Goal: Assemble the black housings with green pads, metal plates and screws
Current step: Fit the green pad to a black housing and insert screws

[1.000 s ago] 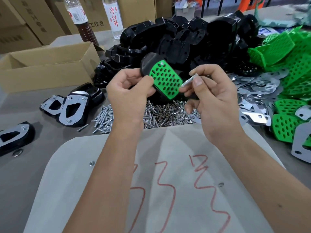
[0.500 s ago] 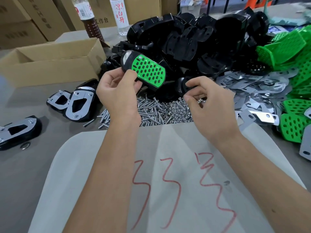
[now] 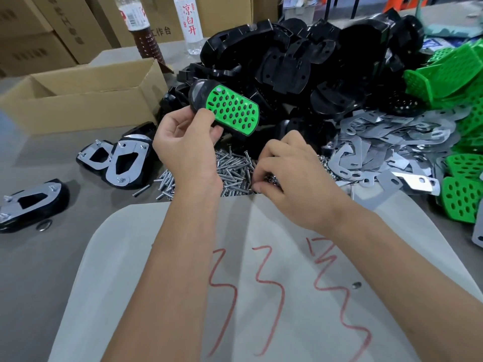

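- Holding a black housing (image 3: 201,96) with a green pad (image 3: 232,111) fitted in its face, the left hand (image 3: 183,147) is gripping it by the lower corner, thumb over the front and fingers curled behind, above the screw pile (image 3: 232,168).
- Reaching down into the right edge of that screw pile, the right hand (image 3: 290,173) is working with its fingertips drawn together; whether they are already pinching a screw I cannot tell, as the knuckles are hiding them.
- Judging by looks, the housing is light, stiff plastic; gripping its rim is keeping the pad's holes free.
- The pad is showing bright green with rows of oval holes and one pale spot near its top corner.
- Screws are looking small, smooth and slippery, so pinching one by its shaft seems best.
- Metal plates (image 3: 386,142) are lying right of the screw pile, finished pieces (image 3: 122,160) left of it, loose housings (image 3: 300,61) behind it.
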Demonstrator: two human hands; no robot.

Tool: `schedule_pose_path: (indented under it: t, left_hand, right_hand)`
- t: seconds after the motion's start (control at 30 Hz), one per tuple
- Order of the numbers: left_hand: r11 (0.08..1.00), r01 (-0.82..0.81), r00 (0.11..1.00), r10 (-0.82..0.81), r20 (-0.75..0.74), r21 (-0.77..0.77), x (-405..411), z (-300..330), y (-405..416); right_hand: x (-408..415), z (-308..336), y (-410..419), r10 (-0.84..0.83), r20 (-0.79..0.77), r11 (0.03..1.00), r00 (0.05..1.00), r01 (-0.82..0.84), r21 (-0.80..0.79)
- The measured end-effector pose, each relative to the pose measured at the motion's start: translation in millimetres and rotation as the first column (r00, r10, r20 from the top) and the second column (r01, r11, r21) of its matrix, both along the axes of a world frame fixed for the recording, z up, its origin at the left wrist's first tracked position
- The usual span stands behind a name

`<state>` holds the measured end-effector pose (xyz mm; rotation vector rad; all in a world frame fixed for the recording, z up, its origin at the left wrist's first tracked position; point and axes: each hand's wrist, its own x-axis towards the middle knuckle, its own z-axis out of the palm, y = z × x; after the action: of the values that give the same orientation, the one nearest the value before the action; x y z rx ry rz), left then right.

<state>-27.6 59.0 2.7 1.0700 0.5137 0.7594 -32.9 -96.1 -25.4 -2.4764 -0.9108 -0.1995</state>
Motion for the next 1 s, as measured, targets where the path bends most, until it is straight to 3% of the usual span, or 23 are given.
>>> schedule_pose_path:
  t: [0.1, 0.3, 0.47, 0.67, 0.77, 0.87, 1.0]
  left_hand:
    - [1.0, -0.004, 1.0, 0.004, -0.003, -0.009, 0.5, -0.3, 1.2]
    - [1.0, -0.002, 1.0, 0.002, -0.002, -0.029, 0.3, -1.1, 2.6]
    - [1.0, -0.004, 1.0, 0.004, 0.003, -0.029, 0.8, -1.6, 2.0]
    - [1.0, -0.006, 1.0, 0.006, 0.005, -0.021, 1.0, -2.6, 2.3]
    - [1.0, -0.007, 1.0, 0.007, 0.005, -0.025, 1.5, -2.9, 2.9]
    - [0.999, 0.021, 1.0, -0.02, 0.022, -0.025, 1.9, -3.4, 2.9]
    - [0.994, 0.11, 0.994, -0.11, 0.019, 0.0, 2.8, -4.5, -1.1]
  right_hand:
    - [-0.5, 0.6, 0.3, 0.004, -0.009, 0.998, 1.0, -0.005, -0.056]
    - [2.2, 1.3, -13.9, -0.042, -0.063, 0.96, 0.997, 0.057, 0.274]
    - [-0.5, 4.1, -11.9, 0.048, -0.072, 0.999, 0.996, -0.047, 0.013]
    - [-6.5, 4.0, 1.3, 0.06, -0.041, 0.996, 0.997, -0.062, -0.057]
    - [-1.4, 4.3, -5.5, -0.031, -0.032, 0.976, 0.999, 0.037, 0.216]
    - [12.3, 8.6, -25.3, -0.228, -0.095, 0.727, 0.969, 0.235, 0.645]
    - [21.7, 8.1, -44.8, -0.287, -0.28, 0.365, 0.916, 0.375, 0.852]
